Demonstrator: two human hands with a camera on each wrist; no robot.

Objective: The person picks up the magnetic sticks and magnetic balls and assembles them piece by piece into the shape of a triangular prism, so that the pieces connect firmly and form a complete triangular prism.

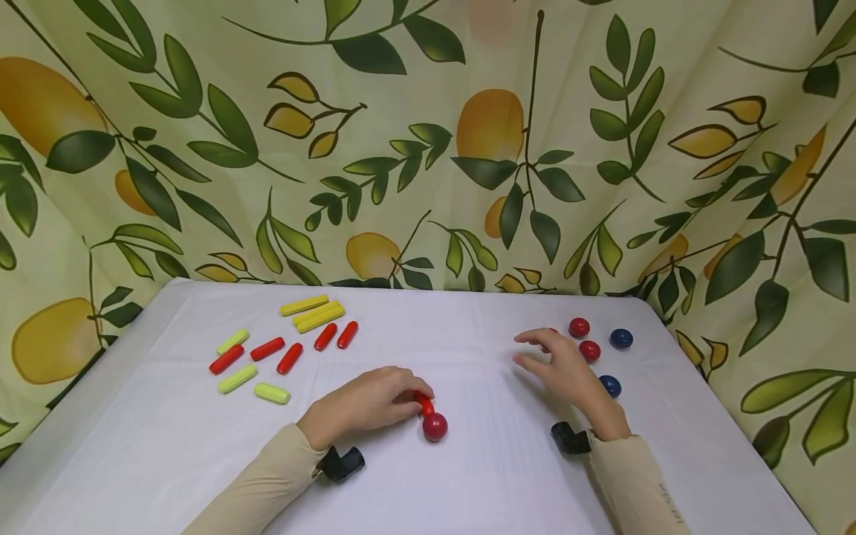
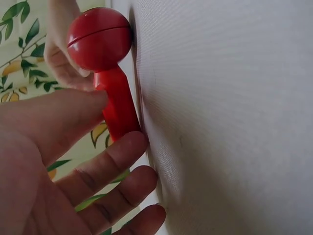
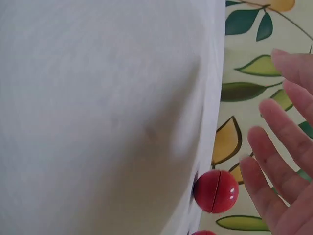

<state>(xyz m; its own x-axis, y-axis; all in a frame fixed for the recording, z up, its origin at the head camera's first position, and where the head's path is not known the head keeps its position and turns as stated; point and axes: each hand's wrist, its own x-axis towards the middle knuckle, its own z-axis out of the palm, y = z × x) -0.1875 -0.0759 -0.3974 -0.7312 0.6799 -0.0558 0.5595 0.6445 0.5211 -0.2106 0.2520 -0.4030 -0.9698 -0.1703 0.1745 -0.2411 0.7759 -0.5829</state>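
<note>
My left hand (image 1: 416,399) pinches a short red stick (image 1: 424,403) that lies on the white table (image 1: 468,483), with a red ball (image 1: 435,426) joined to its end. In the left wrist view my thumb and fingers (image 2: 110,164) close round the stick (image 2: 117,105) below the ball (image 2: 99,38). My right hand (image 1: 530,349) hovers open, fingers spread, just left of two loose red balls (image 1: 579,327) (image 1: 590,351). Its straight fingers (image 3: 274,181) hang beside a red ball (image 3: 216,191) in the right wrist view.
Two blue balls (image 1: 621,338) (image 1: 610,386) lie right of the right hand. Several red sticks (image 1: 290,357), pale green sticks (image 1: 271,393) and yellow sticks (image 1: 311,310) are scattered at the back left. A leaf-print curtain (image 1: 428,148) closes in the table's back and sides.
</note>
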